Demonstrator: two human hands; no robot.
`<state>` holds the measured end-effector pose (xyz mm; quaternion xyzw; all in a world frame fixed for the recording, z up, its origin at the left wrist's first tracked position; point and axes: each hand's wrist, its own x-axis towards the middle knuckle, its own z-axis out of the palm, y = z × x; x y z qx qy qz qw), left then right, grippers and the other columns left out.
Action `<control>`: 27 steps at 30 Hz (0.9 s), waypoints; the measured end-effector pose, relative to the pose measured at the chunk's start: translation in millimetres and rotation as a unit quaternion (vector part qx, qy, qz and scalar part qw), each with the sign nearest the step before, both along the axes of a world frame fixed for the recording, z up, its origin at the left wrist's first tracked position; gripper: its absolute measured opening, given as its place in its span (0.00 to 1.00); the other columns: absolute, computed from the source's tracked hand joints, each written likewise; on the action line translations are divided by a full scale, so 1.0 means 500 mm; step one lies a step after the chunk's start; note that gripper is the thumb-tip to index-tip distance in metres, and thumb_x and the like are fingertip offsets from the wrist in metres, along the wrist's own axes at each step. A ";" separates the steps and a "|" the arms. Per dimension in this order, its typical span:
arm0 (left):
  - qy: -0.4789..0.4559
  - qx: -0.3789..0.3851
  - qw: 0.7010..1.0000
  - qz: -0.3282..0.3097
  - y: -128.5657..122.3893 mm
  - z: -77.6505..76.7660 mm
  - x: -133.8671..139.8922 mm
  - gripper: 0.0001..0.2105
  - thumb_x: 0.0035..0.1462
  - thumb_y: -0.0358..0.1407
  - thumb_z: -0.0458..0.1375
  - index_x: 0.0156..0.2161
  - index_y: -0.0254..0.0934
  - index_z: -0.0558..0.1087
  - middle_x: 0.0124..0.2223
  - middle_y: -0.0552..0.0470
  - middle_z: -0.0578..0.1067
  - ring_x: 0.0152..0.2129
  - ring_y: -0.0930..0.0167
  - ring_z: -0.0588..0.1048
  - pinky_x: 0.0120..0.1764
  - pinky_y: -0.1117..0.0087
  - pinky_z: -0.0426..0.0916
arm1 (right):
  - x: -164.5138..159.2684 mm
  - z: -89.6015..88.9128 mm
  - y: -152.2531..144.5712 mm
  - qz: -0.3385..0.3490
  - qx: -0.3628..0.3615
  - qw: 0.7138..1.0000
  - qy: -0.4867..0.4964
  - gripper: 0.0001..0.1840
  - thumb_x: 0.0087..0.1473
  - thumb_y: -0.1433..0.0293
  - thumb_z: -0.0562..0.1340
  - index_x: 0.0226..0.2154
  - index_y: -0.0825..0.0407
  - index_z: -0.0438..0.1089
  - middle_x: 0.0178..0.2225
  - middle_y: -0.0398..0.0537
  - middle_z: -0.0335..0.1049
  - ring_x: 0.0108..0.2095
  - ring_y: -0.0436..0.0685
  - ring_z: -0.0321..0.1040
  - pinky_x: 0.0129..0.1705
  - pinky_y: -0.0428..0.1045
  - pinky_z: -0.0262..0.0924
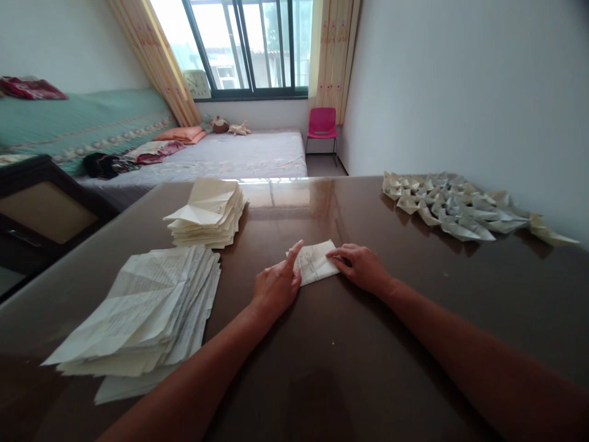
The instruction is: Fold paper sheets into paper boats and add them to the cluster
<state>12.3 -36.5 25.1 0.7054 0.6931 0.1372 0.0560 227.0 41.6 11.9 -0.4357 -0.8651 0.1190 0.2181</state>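
While paper [317, 261] lies between them on table [335, 380], left hand [277, 285], half-curled, hides part of its left edge | right hand [363, 267], fingers bent, touches its right edge | whether either pinches: cannot tell

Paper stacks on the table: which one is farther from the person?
The yellowish stack, lying beyond the other; the whiter, printed stack lies nearer the camera.

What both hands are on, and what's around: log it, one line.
left hand: folded paper, left side | right hand: same paper, right side | paper stacks: left | folded paper shapes: far right
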 end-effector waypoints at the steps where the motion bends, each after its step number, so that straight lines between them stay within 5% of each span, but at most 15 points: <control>1: 0.002 0.003 1.000 -0.005 -0.001 0.000 0.000 0.31 0.60 0.37 0.50 0.65 0.54 0.45 0.37 0.53 0.78 0.30 0.66 0.76 0.32 0.71 0.64 | 0.000 0.000 0.001 0.007 0.003 1.000 -0.001 0.13 0.57 0.66 0.57 0.40 0.44 0.75 0.33 0.45 0.73 0.33 0.53 0.68 0.36 0.47 0.57; 7: 0.026 -0.008 0.999 -0.041 -0.002 -0.005 -0.004 0.18 0.60 0.36 0.48 0.54 0.53 0.68 0.40 0.52 0.76 0.33 0.68 0.75 0.32 0.72 0.63 | -0.002 0.001 0.006 0.008 0.001 1.000 -0.006 0.13 0.58 0.65 0.56 0.41 0.44 0.75 0.34 0.45 0.73 0.30 0.52 0.67 0.34 0.47 0.56; 21: 0.076 0.014 0.994 -0.071 0.000 -0.011 -0.011 0.18 0.59 0.33 0.50 0.54 0.49 0.69 0.38 0.50 0.73 0.35 0.67 0.72 0.32 0.71 0.64 | -0.003 -0.001 0.009 -0.003 -0.005 1.000 -0.007 0.12 0.57 0.65 0.56 0.41 0.43 0.74 0.36 0.43 0.75 0.30 0.52 0.67 0.33 0.47 0.55; 27: 0.063 0.097 0.970 -0.213 0.006 -0.010 -0.012 0.13 0.62 0.31 0.50 0.49 0.43 0.71 0.47 0.48 0.71 0.47 0.66 0.66 0.48 0.66 0.65 | -0.005 -0.002 0.011 -0.004 0.006 1.000 -0.007 0.12 0.57 0.64 0.56 0.41 0.43 0.73 0.34 0.44 0.75 0.28 0.52 0.66 0.32 0.47 0.55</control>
